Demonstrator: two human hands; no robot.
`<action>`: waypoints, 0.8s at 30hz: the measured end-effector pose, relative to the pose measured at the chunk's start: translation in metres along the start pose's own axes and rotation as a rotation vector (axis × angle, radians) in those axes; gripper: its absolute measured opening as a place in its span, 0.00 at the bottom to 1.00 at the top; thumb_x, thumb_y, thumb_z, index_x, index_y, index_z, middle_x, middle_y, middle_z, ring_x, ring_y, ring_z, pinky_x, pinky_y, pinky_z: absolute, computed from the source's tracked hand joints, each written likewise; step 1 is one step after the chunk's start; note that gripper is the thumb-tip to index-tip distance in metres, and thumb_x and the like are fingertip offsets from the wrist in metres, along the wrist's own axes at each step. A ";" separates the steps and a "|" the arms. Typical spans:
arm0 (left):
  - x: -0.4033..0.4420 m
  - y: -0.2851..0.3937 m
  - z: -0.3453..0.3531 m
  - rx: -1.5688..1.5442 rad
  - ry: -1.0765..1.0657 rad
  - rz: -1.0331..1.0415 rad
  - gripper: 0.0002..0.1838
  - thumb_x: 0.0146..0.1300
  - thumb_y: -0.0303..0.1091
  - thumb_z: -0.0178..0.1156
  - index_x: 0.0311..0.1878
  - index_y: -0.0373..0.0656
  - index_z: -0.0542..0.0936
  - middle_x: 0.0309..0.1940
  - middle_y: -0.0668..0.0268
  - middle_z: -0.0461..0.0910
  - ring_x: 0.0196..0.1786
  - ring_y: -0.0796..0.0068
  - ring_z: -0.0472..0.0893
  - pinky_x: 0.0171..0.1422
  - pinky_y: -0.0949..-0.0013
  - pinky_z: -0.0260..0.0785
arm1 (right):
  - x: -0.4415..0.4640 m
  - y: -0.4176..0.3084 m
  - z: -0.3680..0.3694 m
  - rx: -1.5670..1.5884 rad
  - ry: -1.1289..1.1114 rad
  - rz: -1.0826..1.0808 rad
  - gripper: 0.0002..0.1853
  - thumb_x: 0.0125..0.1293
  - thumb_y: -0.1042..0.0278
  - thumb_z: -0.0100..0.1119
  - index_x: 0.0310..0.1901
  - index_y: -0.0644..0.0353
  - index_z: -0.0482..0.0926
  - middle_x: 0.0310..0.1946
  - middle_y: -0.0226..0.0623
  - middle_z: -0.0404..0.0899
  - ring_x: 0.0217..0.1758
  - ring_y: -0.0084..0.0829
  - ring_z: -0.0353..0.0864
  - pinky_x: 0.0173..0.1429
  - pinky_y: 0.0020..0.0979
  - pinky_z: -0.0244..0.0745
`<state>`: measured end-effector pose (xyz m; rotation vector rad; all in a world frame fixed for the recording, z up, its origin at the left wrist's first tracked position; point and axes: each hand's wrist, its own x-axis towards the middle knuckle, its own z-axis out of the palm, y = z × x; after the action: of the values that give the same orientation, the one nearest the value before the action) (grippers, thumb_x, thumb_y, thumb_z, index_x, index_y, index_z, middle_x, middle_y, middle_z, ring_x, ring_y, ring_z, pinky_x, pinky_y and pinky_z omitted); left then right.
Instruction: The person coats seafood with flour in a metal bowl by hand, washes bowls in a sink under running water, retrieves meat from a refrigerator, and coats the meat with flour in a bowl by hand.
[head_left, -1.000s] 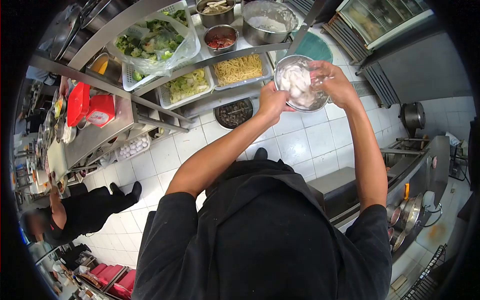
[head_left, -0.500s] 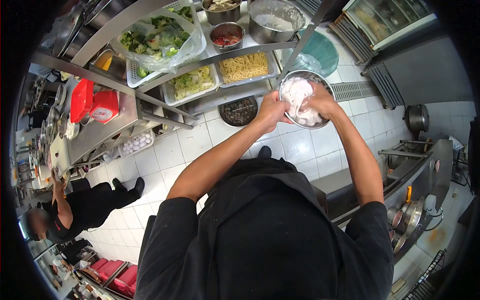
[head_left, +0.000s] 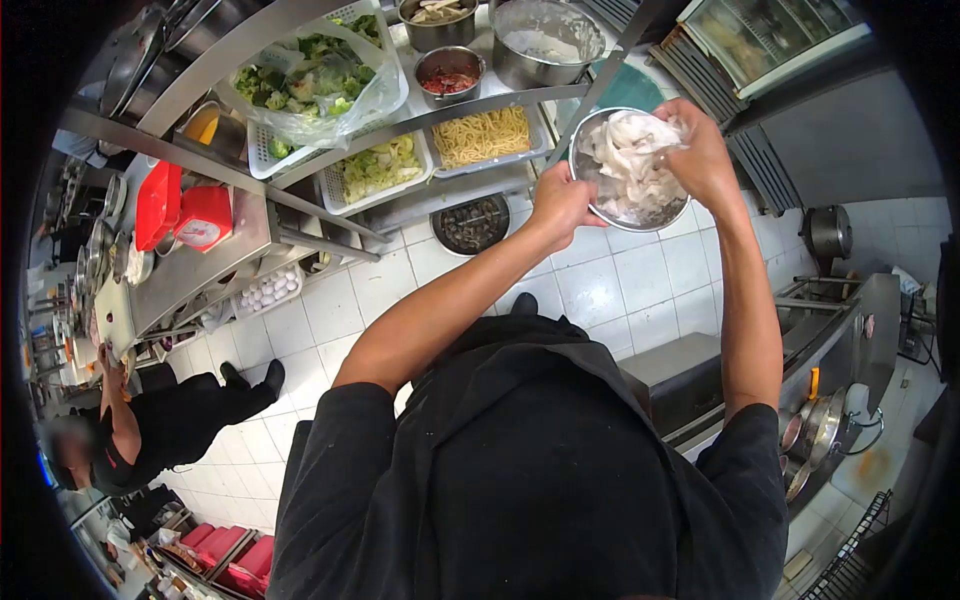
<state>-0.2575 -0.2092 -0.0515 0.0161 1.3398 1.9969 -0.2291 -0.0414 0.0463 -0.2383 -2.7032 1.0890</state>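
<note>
My left hand (head_left: 565, 207) grips the near left rim of a round metal bowl (head_left: 650, 227), thumb over the edge. In the bowl lie pale, soft, wet-looking strips (head_left: 632, 170), like raw meat or fish; their exact kind I cannot make out. At the far right side of the bowl, my right hand (head_left: 703, 160) has its fingers curled around part of these strips, which are bunched up towards the rim. Some fingertips are hidden in the pale mass. The bowl is held in the air over the tiled floor, in front of a steel rack.
A basket of bagged broccoli (head_left: 310, 85), a tray of noodles (head_left: 483, 137), a basket of cut cabbage (head_left: 380, 170) and metal pots (head_left: 450, 75) stand on the rack. A dark-filled pan (head_left: 470, 225) sits low ahead. At left, a co-worker (head_left: 165, 425) stands by a counter.
The bowl has shifted slightly right. My right hand has moved from inside the bowl up to its far right side, drawing the pale strips upward. My left hand stays on the rim.
</note>
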 end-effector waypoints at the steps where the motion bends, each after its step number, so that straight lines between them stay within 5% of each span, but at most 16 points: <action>1: 0.000 0.001 0.000 0.001 0.029 -0.003 0.16 0.48 0.17 0.48 0.44 0.30 0.69 0.33 0.56 0.76 0.28 0.67 0.81 0.28 0.67 0.81 | 0.002 -0.004 -0.003 0.027 -0.001 0.011 0.20 0.40 0.83 0.56 0.41 0.65 0.73 0.33 0.39 0.78 0.39 0.32 0.77 0.48 0.28 0.70; 4: 0.003 0.000 -0.003 -0.014 0.037 0.011 0.17 0.48 0.16 0.48 0.45 0.31 0.69 0.34 0.56 0.76 0.28 0.66 0.81 0.27 0.67 0.81 | -0.001 -0.022 -0.006 0.017 0.081 -0.045 0.20 0.39 0.86 0.54 0.39 0.62 0.71 0.34 0.31 0.73 0.40 0.23 0.71 0.47 0.24 0.66; 11: 0.006 -0.001 -0.007 -0.041 0.065 0.031 0.18 0.47 0.16 0.48 0.45 0.31 0.70 0.34 0.56 0.77 0.29 0.65 0.81 0.26 0.66 0.81 | 0.002 -0.035 0.008 -0.081 0.116 -0.074 0.19 0.42 0.87 0.53 0.40 0.63 0.71 0.35 0.31 0.74 0.40 0.22 0.72 0.46 0.23 0.67; 13: 0.008 -0.004 -0.012 0.001 0.109 0.000 0.18 0.47 0.16 0.47 0.45 0.31 0.69 0.35 0.55 0.76 0.30 0.64 0.81 0.27 0.65 0.81 | 0.006 -0.031 0.011 -0.062 0.136 -0.053 0.19 0.40 0.83 0.56 0.40 0.64 0.73 0.33 0.38 0.78 0.39 0.31 0.77 0.46 0.27 0.70; 20: 0.014 -0.023 -0.032 -0.037 0.238 0.016 0.14 0.45 0.17 0.47 0.38 0.31 0.73 0.32 0.56 0.77 0.27 0.64 0.80 0.20 0.66 0.78 | 0.016 -0.024 0.021 -0.020 0.128 -0.193 0.21 0.41 0.83 0.58 0.42 0.64 0.74 0.34 0.40 0.79 0.40 0.36 0.79 0.46 0.29 0.72; 24: 0.008 -0.014 -0.030 -0.094 0.195 0.053 0.15 0.45 0.17 0.47 0.41 0.31 0.71 0.34 0.55 0.76 0.30 0.63 0.81 0.24 0.64 0.80 | -0.017 0.004 0.097 -0.461 0.103 -0.063 0.23 0.43 0.80 0.61 0.45 0.65 0.71 0.39 0.49 0.76 0.43 0.45 0.78 0.48 0.37 0.72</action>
<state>-0.2669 -0.2264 -0.0797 -0.1935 1.3756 2.1492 -0.2379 -0.1066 -0.0273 -0.2696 -2.8072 0.4101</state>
